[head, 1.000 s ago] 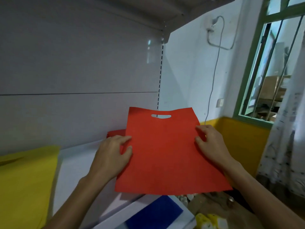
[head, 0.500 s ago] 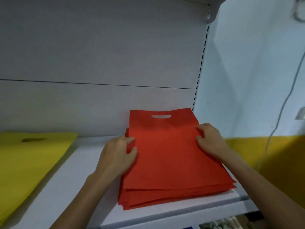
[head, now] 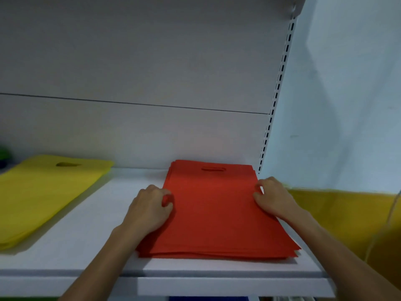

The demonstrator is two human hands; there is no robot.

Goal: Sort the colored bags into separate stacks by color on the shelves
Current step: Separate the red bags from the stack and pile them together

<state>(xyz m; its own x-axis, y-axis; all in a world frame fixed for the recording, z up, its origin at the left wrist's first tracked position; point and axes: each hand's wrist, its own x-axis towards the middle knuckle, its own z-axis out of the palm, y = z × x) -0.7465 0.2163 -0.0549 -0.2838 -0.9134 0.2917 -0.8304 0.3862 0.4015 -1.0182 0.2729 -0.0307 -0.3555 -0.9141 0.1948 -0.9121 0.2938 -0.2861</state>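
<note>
A stack of red bags [head: 217, 211] with cut-out handles lies flat on the right end of the white shelf [head: 86, 240]. My left hand [head: 149, 210] is at the stack's left edge, its fingers and thumb curled round the edge of the top red bag. At the right edge, my right hand [head: 274, 198] pinches the same bag. A stack of yellow bags [head: 43, 192] lies flat on the shelf's left part, apart from the red stack.
The shelf's grey back panel stands right behind both stacks, and a slotted upright [head: 275, 98] bounds the shelf on the right. Something green and blue [head: 3, 158] shows at the far left edge. A blue bag [head: 206, 298] peeks out below the shelf.
The red bag I held in the air has come down onto the red stack on the shelf. Both hands have slid out to its side edges, and my view has moved closer to the shelf.
</note>
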